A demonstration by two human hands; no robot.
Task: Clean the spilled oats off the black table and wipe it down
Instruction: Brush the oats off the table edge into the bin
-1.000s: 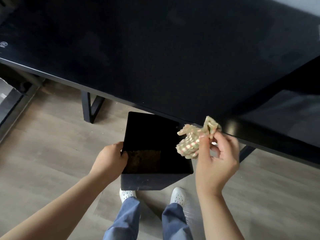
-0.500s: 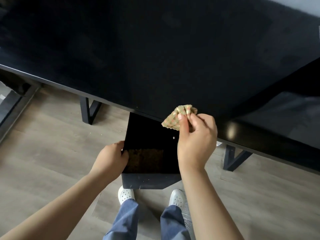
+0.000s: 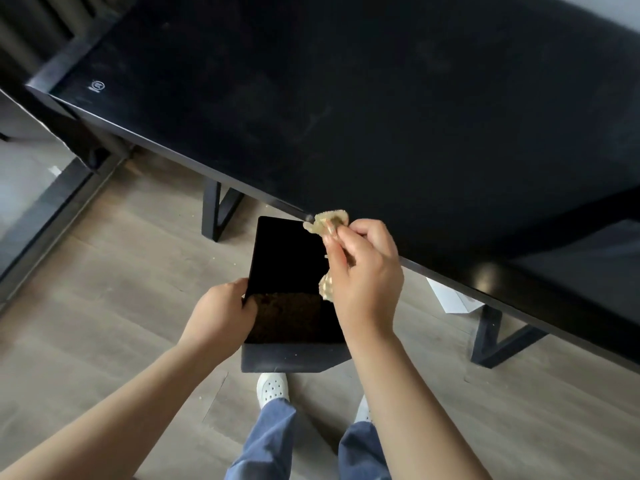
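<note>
Cloth point(image 3: 329, 218) mostly hidden in right hand point(image 3: 367, 278); left hand point(image 3: 221, 313) grips bin point(image 3: 294, 358).

Soft, diffuse daylight, moderately bright, with no hard shadows. Wooden floor point(image 3: 104, 289) evenly lit, pale grey-brown, with only a faint, blurred shadow beneath the black bin point(image 3: 287, 251). Black table point(image 3: 381, 98) very dark and glossy, showing faint smears and one small round glare spot point(image 3: 486, 271) near its front edge on the right. Bin interior almost pure black, detail lost. Left hand point(image 3: 221, 310) gripping the bin rim and right hand point(image 3: 367, 271) pinching the cloth point(image 3: 329, 221), both well lit; cloth edges slightly smeared. Wide-angle stretching at the borders: table edge bowed, forearms enlarged toward the lower corners. Moderate sharpness overall.
</note>
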